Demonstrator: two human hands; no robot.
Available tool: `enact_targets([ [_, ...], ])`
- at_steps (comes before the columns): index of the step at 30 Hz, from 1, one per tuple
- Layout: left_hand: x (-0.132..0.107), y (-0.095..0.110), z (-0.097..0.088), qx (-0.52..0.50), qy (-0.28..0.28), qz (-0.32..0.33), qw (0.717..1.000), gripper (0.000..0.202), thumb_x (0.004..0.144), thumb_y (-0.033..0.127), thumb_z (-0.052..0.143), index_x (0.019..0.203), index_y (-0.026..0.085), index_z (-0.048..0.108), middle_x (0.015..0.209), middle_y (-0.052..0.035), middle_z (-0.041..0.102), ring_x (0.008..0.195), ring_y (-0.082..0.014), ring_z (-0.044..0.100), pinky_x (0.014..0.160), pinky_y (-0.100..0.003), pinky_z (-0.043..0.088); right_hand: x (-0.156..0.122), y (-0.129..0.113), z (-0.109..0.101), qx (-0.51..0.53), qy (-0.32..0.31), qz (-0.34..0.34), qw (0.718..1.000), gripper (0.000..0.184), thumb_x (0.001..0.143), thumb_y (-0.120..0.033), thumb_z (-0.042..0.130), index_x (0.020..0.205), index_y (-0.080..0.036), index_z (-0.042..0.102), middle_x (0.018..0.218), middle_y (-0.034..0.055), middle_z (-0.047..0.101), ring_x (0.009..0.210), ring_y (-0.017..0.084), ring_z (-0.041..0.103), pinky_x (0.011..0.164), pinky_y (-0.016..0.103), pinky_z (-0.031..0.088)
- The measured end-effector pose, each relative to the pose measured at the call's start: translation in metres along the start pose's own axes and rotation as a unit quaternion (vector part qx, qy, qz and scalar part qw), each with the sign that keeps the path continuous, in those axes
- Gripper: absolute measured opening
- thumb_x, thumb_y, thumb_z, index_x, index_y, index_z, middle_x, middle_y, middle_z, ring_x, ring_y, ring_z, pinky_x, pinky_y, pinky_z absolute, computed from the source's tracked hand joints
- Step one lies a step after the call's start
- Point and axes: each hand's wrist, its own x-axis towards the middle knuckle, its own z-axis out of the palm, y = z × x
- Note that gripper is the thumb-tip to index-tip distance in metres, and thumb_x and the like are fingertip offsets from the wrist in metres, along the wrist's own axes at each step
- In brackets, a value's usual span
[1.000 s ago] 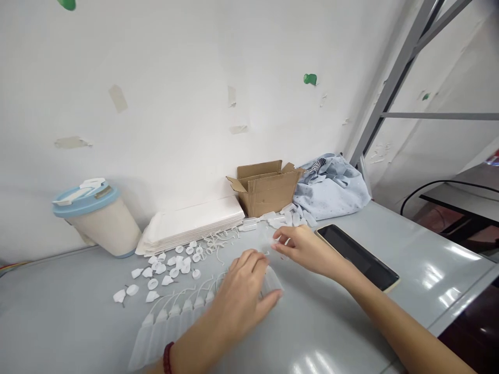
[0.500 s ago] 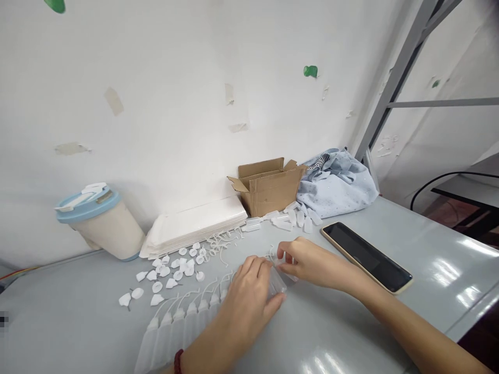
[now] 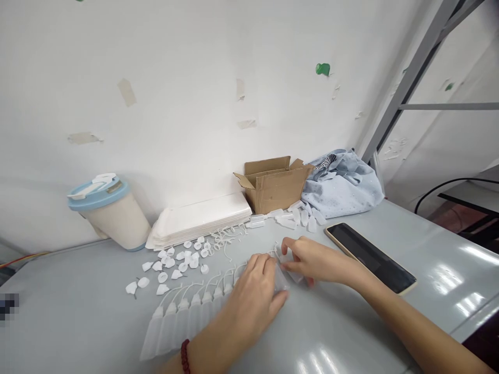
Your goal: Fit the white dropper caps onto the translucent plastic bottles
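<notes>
A row of several small translucent squeeze bottles [image 3: 183, 317] with long thin nozzles lies side by side on the grey table [image 3: 351, 332]. My left hand [image 3: 249, 301] rests fingers-down over the right end of the row, curled round the last bottle there. My right hand [image 3: 312, 259] pinches a small clear bottle [image 3: 288, 270] right beside the left fingertips. Loose white caps [image 3: 171, 265] are scattered behind the row.
A stack of white sheets [image 3: 202, 218], an open cardboard box [image 3: 275, 184] and a blue cloth bundle [image 3: 343, 184] line the wall. More loose bottles [image 3: 292, 218] lie before the box. A blue-lidded white tub [image 3: 111, 213] stands left. A dark phone [image 3: 370, 257] lies right.
My right hand has drawn back from the far bottles toward my left hand and now pinches a clear bottle beside it. The view has shifted slightly left.
</notes>
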Motion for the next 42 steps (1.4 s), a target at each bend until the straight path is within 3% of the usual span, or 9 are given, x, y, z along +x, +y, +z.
enact_targets([
  [7,-0.001,0.0,-0.002,-0.009,-0.005,-0.007,1.0,0.028,0.08,0.019,0.059,0.106,0.016,0.05,0.112,-0.0112,0.053,0.108,-0.0273,0.048,0.088,-0.042,0.045,0.004,0.008,0.001,0.054,-0.007,-0.035,0.998,0.014,0.088,-0.029,0.042,0.093,-0.017,0.049,0.058,-0.0023,0.059,0.043,0.013,0.058,0.049,0.022,0.042],
  [12,-0.001,0.001,-0.004,-0.013,-0.024,-0.023,0.999,0.033,0.08,0.019,0.061,0.11,0.015,0.048,0.114,-0.0114,0.053,0.109,-0.0273,0.049,0.09,-0.042,0.044,0.004,0.007,0.003,0.071,-0.014,-0.047,0.996,0.022,0.088,-0.024,0.042,0.107,-0.016,0.045,0.055,-0.0039,0.058,0.047,0.013,0.058,0.053,0.022,0.042],
  [17,0.001,0.003,-0.006,-0.019,-0.041,-0.044,0.998,0.034,0.081,0.02,0.06,0.112,0.016,0.047,0.112,-0.0088,0.053,0.103,-0.0257,0.053,0.085,-0.04,0.047,0.003,0.002,-0.001,0.041,-0.009,-0.055,0.998,0.032,0.088,-0.023,0.042,0.119,-0.018,0.039,0.066,-0.0017,0.062,0.057,0.014,0.058,0.058,0.023,0.041],
  [31,0.002,0.007,-0.01,-0.012,-0.05,-0.081,0.995,0.039,0.077,0.027,0.067,0.109,0.017,0.046,0.116,-0.0096,0.052,0.098,-0.029,0.056,0.078,-0.044,0.049,0.002,-0.002,-0.004,0.02,-0.005,-0.049,0.999,0.036,0.086,-0.022,0.043,0.122,-0.019,0.039,0.078,0.0015,0.062,0.065,0.015,0.057,0.061,0.025,0.04],
  [42,-0.001,0.004,-0.004,-0.034,-0.014,-0.049,0.998,0.04,0.077,0.022,0.067,0.112,0.02,0.049,0.115,-0.0084,0.052,0.106,-0.0258,0.049,0.087,-0.041,0.044,0.002,-0.002,-0.003,0.02,0.006,-0.045,0.999,0.035,0.088,-0.025,0.041,0.122,-0.018,0.039,0.076,0.0015,0.062,0.062,0.015,0.056,0.061,0.025,0.041],
])
